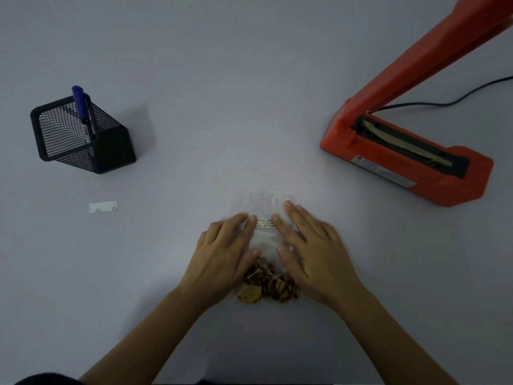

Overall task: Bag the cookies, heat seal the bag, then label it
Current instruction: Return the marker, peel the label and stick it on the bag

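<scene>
Head view: at far left a black mesh pen holder with a blue pen stands on the grey surface, with a small white strip lying nearer. At centre, the left hand and right hand press flat, fingers straight, on the clear bag, either side of its white label. Cookies fill the bag's near end. A red heat sealer stands at right, arm raised.

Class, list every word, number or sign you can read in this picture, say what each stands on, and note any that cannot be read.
Nothing can be quoted with certainty.
On the label on the bag: handwritten lines, apparently digits and slashes, too small to read.
On the silver plate of the heat sealer: blurred, unreadable.
On the pen: white print, too small.
On the paper strip: two small marks, not legible.
</scene>
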Tool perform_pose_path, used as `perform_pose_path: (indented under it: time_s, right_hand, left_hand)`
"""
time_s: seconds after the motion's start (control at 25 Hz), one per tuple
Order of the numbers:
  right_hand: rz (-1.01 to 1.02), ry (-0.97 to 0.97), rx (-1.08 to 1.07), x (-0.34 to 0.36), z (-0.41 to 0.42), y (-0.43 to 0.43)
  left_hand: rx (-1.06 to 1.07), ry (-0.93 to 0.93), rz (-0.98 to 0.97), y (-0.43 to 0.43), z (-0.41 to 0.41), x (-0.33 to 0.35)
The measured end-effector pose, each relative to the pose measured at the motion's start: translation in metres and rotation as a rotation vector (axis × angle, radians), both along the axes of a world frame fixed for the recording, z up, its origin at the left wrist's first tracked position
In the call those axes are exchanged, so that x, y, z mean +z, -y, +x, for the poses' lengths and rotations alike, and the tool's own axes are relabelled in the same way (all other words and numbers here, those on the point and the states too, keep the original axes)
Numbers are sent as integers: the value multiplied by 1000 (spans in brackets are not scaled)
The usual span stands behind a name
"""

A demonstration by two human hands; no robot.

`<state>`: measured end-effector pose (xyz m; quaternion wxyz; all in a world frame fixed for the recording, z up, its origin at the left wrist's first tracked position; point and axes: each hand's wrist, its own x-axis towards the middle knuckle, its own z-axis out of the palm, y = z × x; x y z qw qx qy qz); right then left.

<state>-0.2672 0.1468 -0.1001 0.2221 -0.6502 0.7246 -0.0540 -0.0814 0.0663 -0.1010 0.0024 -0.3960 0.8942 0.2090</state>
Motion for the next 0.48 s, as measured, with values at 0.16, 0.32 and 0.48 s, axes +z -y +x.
perform_pose_path:
  time_s: [0.16,0.32,0.48]
  right_hand:
    - [10,-16,-20,-3,3,-1]
    - [18,20,-28,-7,4,-4]
    - [-3,13,-25,-7,2,-2]
  left_hand:
    - [44,-6,24,2,-2,1]
    - [34,16,29,1,-4,4]
    - [-2,60,3,3,-5,3]
